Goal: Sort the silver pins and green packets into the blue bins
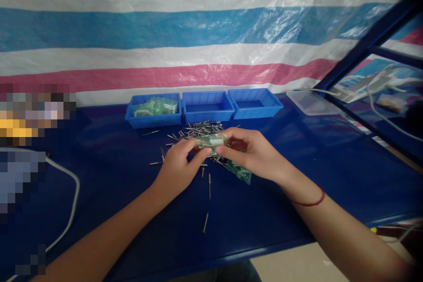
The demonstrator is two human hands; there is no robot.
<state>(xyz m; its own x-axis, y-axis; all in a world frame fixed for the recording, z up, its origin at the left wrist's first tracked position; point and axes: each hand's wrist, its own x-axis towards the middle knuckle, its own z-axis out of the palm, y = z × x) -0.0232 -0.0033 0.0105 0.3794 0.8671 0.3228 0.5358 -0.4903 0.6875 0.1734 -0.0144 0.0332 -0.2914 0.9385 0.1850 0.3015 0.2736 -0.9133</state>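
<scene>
Between my left hand (181,161) and my right hand (256,152) is a small greenish clear plastic bag (211,142), rolled or folded, with a white patch on it. The fingers and thumbs of both hands pinch its two ends. Behind and below it lies a heap of metal pop rivets (201,128), partly hidden by the hands. A second green plastic bag (239,172) rests on the table under my right hand. Single rivets lie nearer to me, one rivet (209,186) below the hands and another rivet (205,222) closer to the front edge.
Three blue bins stand in a row behind the heap. The left bin (153,121) contains green bags; the middle bin (209,114) and right bin (259,108) show bare insides. A clear plastic lid or tray (312,102) lies to the right. A white cable (76,189) curves along the left.
</scene>
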